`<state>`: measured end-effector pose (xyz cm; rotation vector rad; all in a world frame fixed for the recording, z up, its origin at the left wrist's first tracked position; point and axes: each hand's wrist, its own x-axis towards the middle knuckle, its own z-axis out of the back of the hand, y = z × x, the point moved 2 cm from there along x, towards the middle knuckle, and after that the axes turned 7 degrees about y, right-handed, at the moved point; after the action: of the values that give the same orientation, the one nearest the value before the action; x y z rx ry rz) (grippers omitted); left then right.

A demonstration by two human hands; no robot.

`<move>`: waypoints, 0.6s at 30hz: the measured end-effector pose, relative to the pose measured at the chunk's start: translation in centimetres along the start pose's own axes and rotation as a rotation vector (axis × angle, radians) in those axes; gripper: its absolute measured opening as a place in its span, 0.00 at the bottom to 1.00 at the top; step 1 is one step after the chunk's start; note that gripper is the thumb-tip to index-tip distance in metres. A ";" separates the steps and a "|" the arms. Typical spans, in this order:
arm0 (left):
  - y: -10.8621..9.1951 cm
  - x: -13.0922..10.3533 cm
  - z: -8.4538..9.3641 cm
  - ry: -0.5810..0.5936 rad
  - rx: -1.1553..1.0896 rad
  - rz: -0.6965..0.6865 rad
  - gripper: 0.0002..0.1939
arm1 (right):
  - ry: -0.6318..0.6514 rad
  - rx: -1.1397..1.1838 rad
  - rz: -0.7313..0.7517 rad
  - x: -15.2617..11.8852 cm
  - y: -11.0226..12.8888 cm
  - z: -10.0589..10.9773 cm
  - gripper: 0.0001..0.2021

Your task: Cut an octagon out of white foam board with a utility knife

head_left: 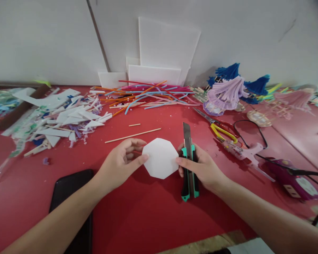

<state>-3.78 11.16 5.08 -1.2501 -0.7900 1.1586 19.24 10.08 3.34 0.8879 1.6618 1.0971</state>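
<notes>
Between my two hands is a white octagonal foam board piece (161, 158), its flat face turned up toward me. My left hand (124, 160) pinches its left edge, thumb on top and fingers behind. My right hand (201, 164) touches the right edge with its thumb tip and also holds a green and black utility knife (190, 173). The knife stands nearly upright in the view, its blade extended and pointing away from me. Just beyond the octagon a long thin wooden stick (134, 135) and a short stick piece (134, 125) lie on the red table (137, 218).
White foam scraps (69, 116) pile up at left, near a black phone (71, 190). Coloured pipe cleaners (148, 93) lie at the back before white foam boards (166, 46). At right are yellow-handled pliers (224, 132), a glue gun (243, 151), a purple power strip (294, 180) and a lilac model ship (225, 93).
</notes>
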 end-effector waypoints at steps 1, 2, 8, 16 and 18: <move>0.0 0.0 -0.1 0.013 0.011 -0.001 0.18 | 0.026 0.000 -0.018 0.0 -0.1 -0.1 0.18; 0.0 0.0 -0.1 0.016 0.024 -0.004 0.17 | 0.052 0.001 -0.034 -0.1 -0.1 -0.2 0.17; 0.0 -0.3 0.5 -0.029 0.182 -0.008 0.16 | 0.090 0.137 -0.056 0.1 0.1 -0.3 0.13; -0.2 -1.2 -0.5 -0.052 0.599 -0.141 0.20 | 0.199 0.003 -0.152 -0.5 0.5 0.3 0.14; -0.4 -1.8 -0.9 -0.062 0.819 -0.202 0.23 | 0.184 -0.245 -0.121 -0.9 0.7 0.6 0.14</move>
<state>-3.30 9.24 5.52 -0.4455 -0.3924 1.1778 20.14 9.70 4.13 0.5364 1.6616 1.2966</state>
